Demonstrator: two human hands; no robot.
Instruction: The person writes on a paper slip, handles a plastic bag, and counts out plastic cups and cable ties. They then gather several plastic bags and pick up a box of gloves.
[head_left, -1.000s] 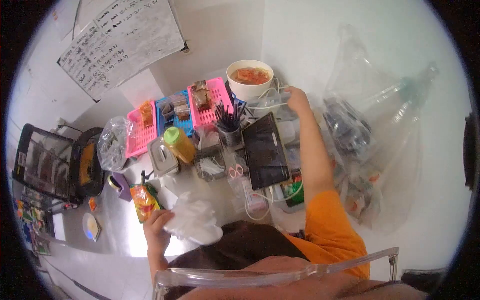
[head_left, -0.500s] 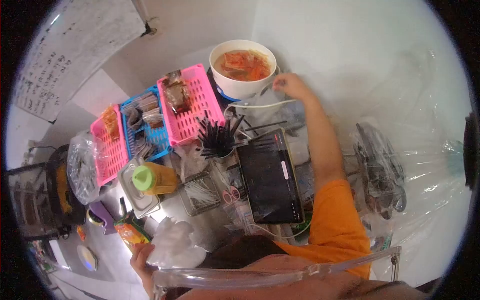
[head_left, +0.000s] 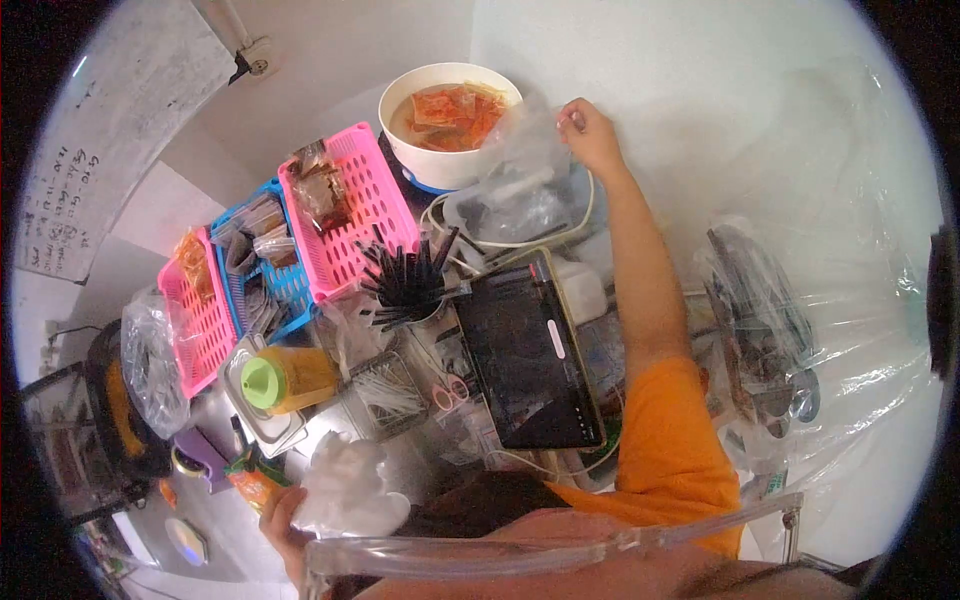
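Note:
My right hand (head_left: 590,137) is raised near the back wall, its fingers pinched on the edge of a thin clear plastic bag (head_left: 530,140). That bag hangs just right of a white round tub (head_left: 392,112) filled with orange-red packets. Down at the lower left, my left hand (head_left: 284,520) is closed on the side of a white, puffy plastic bag (head_left: 350,490). What the white bag contains cannot be made out. Just behind my left hand lies a green-and-orange packet (head_left: 252,485).
A tablet (head_left: 530,355) stands before me, beside a holder of black straws (head_left: 408,280). Pink (head_left: 365,240) and blue baskets (head_left: 305,290) hold packets. A green-capped bottle (head_left: 300,378), a tray of white sticks (head_left: 388,395) and pink-handled scissors (head_left: 449,392) sit nearby. Plastic sheeting (head_left: 840,330) hangs right.
My right hand has risen slightly, and the clear plastic bag has been pulled up with it. The view has shifted a little. My left hand stays on the white bag.

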